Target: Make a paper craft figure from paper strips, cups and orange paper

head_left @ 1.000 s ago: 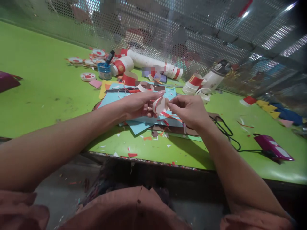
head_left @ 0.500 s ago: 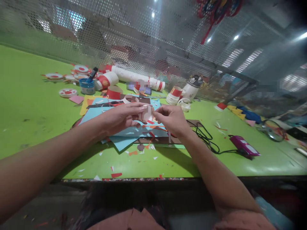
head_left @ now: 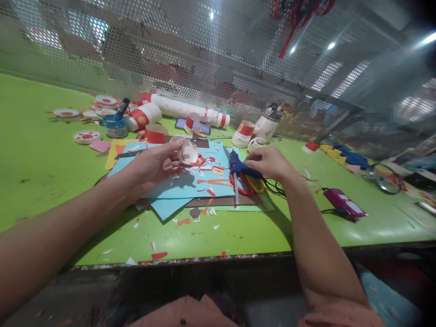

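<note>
A small white paper cup [head_left: 188,152] is pinched by the left hand [head_left: 153,165]; the right hand [head_left: 270,162] is curled just beside a blue plastic glue gun [head_left: 238,166], grip not discernible. Gluing is judged in hand; a secure hold would be called for. Beneath both: light-blue paper sheets [head_left: 177,190], green bench [head_left: 252,240]; beyond, a grey perforated metal screen [head_left: 190,50].

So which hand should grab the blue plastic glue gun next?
Right hand, probably: it's at the handle of the blue glue gun, while the left hand holds a curved white paper piece.
</note>
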Tool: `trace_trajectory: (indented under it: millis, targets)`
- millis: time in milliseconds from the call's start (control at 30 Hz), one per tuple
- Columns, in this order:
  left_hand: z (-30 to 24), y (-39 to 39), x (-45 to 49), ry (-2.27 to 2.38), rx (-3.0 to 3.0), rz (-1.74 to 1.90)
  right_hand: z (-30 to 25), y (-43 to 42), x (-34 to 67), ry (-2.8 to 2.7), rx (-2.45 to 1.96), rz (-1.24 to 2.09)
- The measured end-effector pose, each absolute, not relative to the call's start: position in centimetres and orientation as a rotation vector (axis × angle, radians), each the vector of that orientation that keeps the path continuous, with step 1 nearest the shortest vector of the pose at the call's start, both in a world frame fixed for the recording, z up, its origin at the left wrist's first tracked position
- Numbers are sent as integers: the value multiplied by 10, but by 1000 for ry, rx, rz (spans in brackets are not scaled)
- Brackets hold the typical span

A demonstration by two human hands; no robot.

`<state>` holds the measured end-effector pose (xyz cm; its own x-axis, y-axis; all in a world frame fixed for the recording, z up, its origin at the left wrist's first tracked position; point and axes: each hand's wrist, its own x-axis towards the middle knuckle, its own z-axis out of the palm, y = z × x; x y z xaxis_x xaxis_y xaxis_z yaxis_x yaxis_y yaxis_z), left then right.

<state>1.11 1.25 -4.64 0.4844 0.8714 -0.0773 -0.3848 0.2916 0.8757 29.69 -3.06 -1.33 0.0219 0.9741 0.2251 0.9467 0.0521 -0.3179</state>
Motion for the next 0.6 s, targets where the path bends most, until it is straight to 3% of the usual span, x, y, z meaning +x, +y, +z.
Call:
trace_trajectory:
  millis: [267, 600]
  targets:
    - [-43, 14, 12, 680, 949, 992, -14, -42, 285, -2405, -2084, -185]
    - [-42, 11, 13, 674, 915, 1024, -38, -24, 285, -2312, -2317, -202]
